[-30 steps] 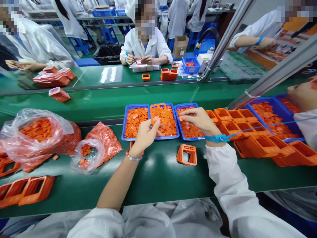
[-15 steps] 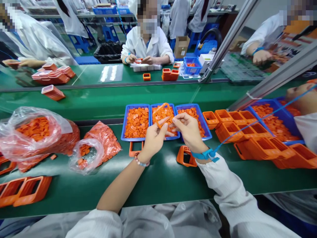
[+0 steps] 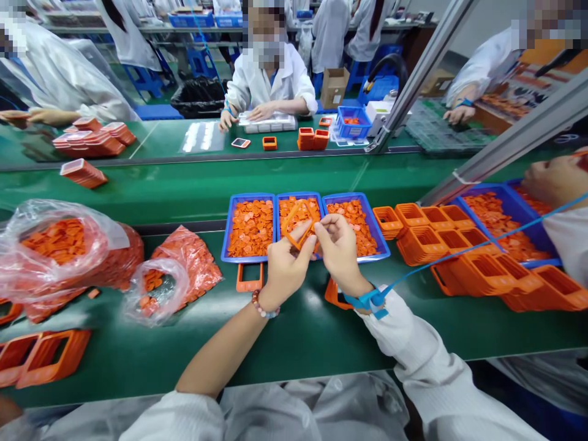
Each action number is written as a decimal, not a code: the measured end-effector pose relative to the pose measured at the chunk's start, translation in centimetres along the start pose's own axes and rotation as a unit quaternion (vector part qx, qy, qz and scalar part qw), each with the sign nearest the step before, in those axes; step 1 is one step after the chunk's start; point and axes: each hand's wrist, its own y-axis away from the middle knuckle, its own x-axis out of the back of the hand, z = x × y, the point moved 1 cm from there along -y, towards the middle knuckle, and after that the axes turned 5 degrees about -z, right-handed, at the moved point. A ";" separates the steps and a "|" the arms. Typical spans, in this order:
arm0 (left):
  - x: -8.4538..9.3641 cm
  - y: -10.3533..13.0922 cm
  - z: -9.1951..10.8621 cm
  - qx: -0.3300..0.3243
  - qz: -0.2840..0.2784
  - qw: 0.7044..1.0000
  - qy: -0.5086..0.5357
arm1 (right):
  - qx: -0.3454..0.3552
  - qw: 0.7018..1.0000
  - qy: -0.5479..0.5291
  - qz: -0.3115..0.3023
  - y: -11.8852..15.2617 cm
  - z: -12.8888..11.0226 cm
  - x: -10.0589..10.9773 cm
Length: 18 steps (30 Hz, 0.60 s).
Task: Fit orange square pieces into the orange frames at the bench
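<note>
My left hand (image 3: pixel 287 269) is closed on a thin orange rectangular frame (image 3: pixel 290 240), held tilted above the middle blue tray (image 3: pixel 278 214). My right hand (image 3: pixel 340 254) is pinched at the frame's right edge; whatever lies between its fingertips is hidden. Small flat orange pieces fill that tray, the left blue tray (image 3: pixel 223 245) and the right blue tray (image 3: pixel 383 245). Another orange frame (image 3: pixel 250 285) lies flat below the left tray. Partly behind my right wrist sit more orange frames (image 3: pixel 334 294).
Stacked orange frames (image 3: pixel 422 245) stand at right, before another blue tray (image 3: pixel 551 263) and a co-worker's hand (image 3: pixel 555 177). Plastic bags (image 3: pixel 124 245) of orange pieces lie at left. A blue cord (image 3: pixel 441 260) runs from my right wrist. Another person (image 3: pixel 271 92) works opposite.
My right hand has shifted slightly down and left, and the frame has turned a little. Opposite, the person has lowered their hands, and an orange-edged piece now lies on the bench there.
</note>
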 end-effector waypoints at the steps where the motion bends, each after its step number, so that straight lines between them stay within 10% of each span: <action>1: 0.0 0.0 0.0 -0.002 0.011 1.000 0.002 | 0.004 1.000 0.003 -0.009 0.3 0.0 -0.1; 9: 0.8 -0.6 0.2 0.010 0.056 0.998 0.010 | -0.008 0.995 0.002 -0.103 0.6 -0.5 -0.2; 18: 2.5 -2.4 0.0 0.053 -0.062 0.996 0.046 | -0.054 0.988 0.039 -0.141 -1.1 -2.0 1.4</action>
